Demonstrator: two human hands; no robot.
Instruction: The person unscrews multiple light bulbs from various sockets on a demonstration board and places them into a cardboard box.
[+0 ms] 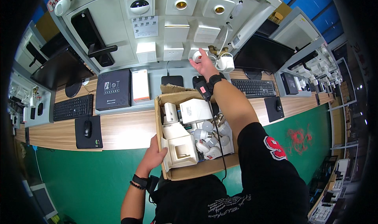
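R hand [206,67] is up at the lower edge of the white wall panel [147,29], fingers curled round a small round white gadget [197,57] w/ a red spot; can't tell if the gadget is free of the panel or touching it. Just to its right: a brass valve [217,50] & a white corded unit [225,62].

L hand [154,153] grips the L side of an open cardboard box [208,170], thumb over the rim. Box is in front of the torso, its far end over the counter [136,127] edge; can't tell if it rests there. Inside: a white carton [195,110] at the far end, an open white box [183,149] nr the L hand, light bulbs [201,134] etc. in a heap on the R. Black cable [219,139] hangs from the R wrist across the box.

On counter, L of box: black box [113,90], white-&-orange box [140,85] beside it, then keyboard [73,107] & mouse [88,128]. Green floor [118,176] below.
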